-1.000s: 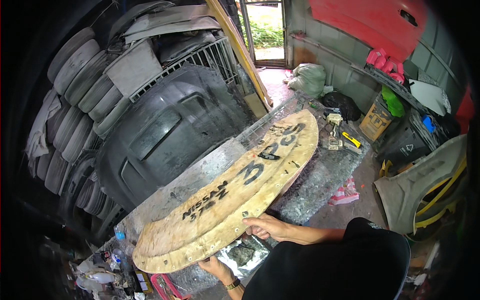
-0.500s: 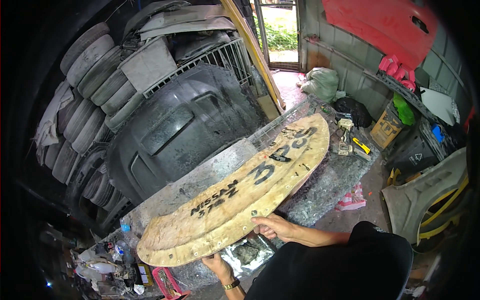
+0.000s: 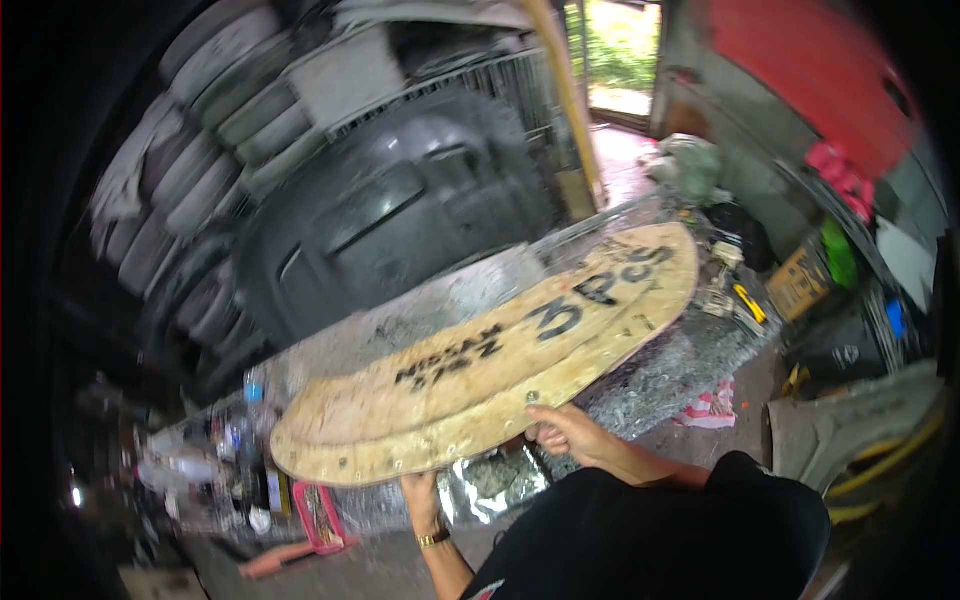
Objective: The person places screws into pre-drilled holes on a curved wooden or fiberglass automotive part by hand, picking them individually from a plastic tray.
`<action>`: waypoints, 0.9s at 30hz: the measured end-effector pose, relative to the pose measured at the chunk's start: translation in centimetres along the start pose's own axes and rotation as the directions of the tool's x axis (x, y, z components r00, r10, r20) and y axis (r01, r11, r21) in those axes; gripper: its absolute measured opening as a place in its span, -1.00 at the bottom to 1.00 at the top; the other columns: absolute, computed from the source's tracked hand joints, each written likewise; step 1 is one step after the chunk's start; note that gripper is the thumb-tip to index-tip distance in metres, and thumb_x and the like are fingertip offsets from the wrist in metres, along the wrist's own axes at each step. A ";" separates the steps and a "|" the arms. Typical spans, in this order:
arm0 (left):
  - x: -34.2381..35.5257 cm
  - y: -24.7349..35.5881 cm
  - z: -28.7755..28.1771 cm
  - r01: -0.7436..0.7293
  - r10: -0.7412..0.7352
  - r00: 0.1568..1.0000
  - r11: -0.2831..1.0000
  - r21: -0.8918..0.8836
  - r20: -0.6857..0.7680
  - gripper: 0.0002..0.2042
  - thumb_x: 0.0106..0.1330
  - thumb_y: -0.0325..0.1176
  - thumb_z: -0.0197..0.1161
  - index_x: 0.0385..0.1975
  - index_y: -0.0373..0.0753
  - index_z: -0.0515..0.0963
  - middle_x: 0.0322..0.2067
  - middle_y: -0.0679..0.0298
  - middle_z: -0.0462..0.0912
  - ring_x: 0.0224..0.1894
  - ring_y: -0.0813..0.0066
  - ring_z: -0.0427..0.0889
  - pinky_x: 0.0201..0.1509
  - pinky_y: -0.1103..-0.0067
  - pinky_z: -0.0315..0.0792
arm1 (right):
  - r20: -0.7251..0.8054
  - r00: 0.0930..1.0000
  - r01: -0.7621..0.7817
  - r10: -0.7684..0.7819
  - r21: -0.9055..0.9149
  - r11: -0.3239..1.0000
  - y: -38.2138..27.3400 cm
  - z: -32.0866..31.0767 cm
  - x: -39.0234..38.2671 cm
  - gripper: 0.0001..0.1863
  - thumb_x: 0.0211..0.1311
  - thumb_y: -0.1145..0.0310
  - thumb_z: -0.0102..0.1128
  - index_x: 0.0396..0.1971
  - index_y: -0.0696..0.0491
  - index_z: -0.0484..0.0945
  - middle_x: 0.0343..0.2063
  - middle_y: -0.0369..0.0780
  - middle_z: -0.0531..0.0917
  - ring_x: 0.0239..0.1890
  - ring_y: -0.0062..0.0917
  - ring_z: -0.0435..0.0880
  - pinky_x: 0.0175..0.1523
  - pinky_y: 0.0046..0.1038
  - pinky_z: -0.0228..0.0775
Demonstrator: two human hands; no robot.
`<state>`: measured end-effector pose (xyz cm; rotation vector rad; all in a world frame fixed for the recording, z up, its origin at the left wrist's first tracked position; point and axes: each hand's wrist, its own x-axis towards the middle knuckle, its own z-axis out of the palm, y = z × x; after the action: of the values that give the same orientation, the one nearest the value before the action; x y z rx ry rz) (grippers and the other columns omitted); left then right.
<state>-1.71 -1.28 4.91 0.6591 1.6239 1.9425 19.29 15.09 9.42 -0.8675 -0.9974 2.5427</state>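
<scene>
A long, curved tan panel (image 3: 470, 395) slants across the workbench, with black handwritten marks on its face and a row of small holes along its near rim. My left hand (image 3: 420, 490), a gold-coloured watch on its wrist, grips the near edge from below left of the middle; its fingertips are hidden under the panel. Further right along that edge, my right hand (image 3: 565, 432) is closed on the rim with the thumb on top. Beneath the panel and between my hands lies a shiny silvery patch (image 3: 495, 485) with a dark lump on it.
Behind the bench (image 3: 660, 380) leans a dark car bonnet (image 3: 390, 200), beside stacked tyres (image 3: 230, 90). A power tool (image 3: 722, 275) and a yellow-handled cutter (image 3: 748, 302) lie at the right end. At left are a pink basket (image 3: 318, 515) and a bottle (image 3: 253, 405). A grey fender (image 3: 850, 430) stands right.
My view has turned, so the bench and background sit shifted and tilted, with some blur. Both hands keep their hold on the panel, which lies more level in the picture.
</scene>
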 end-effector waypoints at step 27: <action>-0.3 -2.3 -1.3 0.063 -0.069 0.995 0.994 0.092 0.067 -0.71 0.22 -0.55 0.23 -0.06 -0.39 0.46 -0.12 0.26 0.56 -0.08 0.55 0.50 0.00 0.58 0.39 | -0.110 0.994 0.008 -0.002 0.050 0.999 -0.1 1.2 -0.2 -0.75 0.30 0.20 0.09 -0.44 0.05 0.37 -0.71 -0.46 0.24 -0.71 -0.83 0.14 -0.63 -0.75 -0.04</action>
<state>-2.16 -2.04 2.44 0.6920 1.6768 1.7882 18.66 14.46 10.30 -0.9784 -0.8977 2.4745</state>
